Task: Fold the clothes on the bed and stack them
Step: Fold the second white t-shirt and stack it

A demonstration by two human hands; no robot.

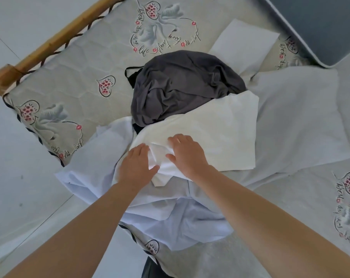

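Both hands sit on the cream shirt [206, 133]. The left hand [137, 167] and the right hand [187, 155] each pinch a bunched bit of it. It lies on the bed [74, 81], over a pale blue shirt [102, 157], beside a gray one [182, 85]. Best to lift it free, then spread it flat before folding.

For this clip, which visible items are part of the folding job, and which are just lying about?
Part of the job:
cream garment, under both hands
dark grey garment
pale blue garment
left hand
right hand

Lying about:
white pillow
grey pillow
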